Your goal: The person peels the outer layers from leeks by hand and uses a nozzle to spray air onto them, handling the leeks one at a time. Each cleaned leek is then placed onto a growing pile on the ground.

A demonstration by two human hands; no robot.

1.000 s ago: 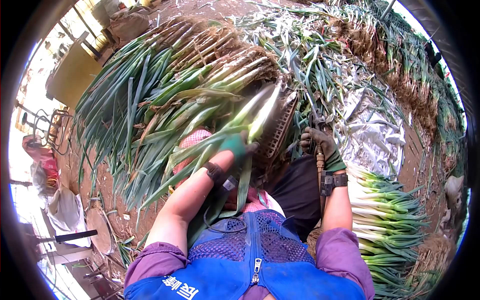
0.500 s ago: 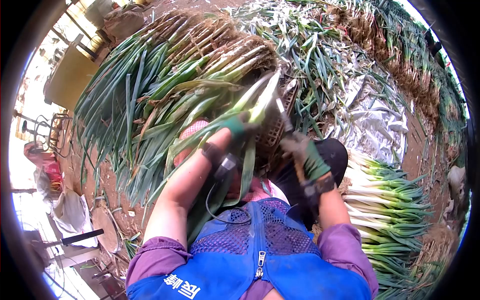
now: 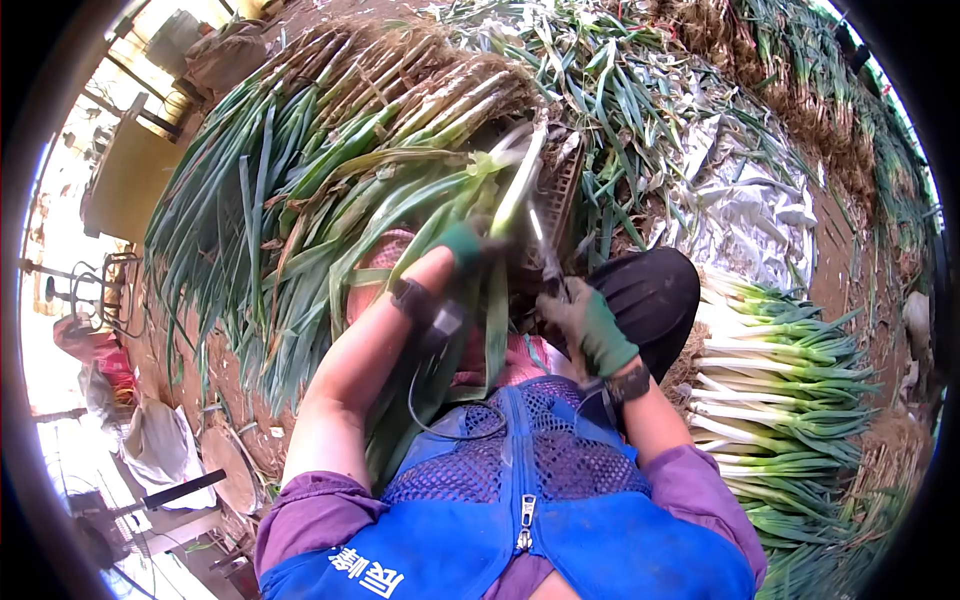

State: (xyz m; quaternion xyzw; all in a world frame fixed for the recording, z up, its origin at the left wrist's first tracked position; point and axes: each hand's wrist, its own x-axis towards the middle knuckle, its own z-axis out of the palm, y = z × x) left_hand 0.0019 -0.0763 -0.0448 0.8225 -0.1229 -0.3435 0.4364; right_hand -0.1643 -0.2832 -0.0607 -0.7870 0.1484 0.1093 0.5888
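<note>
Blurred by motion, my left hand (image 3: pixel 472 248) in a green-and-dark glove is closed around a long green onion (image 3: pixel 518 190), its white stalk pointing up and away from me. Loosened leaves (image 3: pixel 488 165) flare beside the stalk, and long green leaves hang down over my lap. My right hand (image 3: pixel 590 322), also gloved, grips what looks like an air blow gun (image 3: pixel 548 262); its thin metal nozzle points up close to the stalk. Left of my hands lies a big heap of unpeeled green onions (image 3: pixel 300 170), roots at the far end.
Cleaned green onions (image 3: pixel 770 400) lie in a row at my right. A plastic crate (image 3: pixel 560 190) stands just beyond my hands. Stripped leaves (image 3: pixel 620 120) and white sheeting (image 3: pixel 750 215) cover the ground ahead. More bundles (image 3: pixel 830 120) line the far right. A round board (image 3: pixel 232 470) lies at lower left.
My right hand has moved a little left and down with the blow gun, its nozzle closer to the stalk. The held green onion has shifted slightly left, with leaves flaring at its side.
</note>
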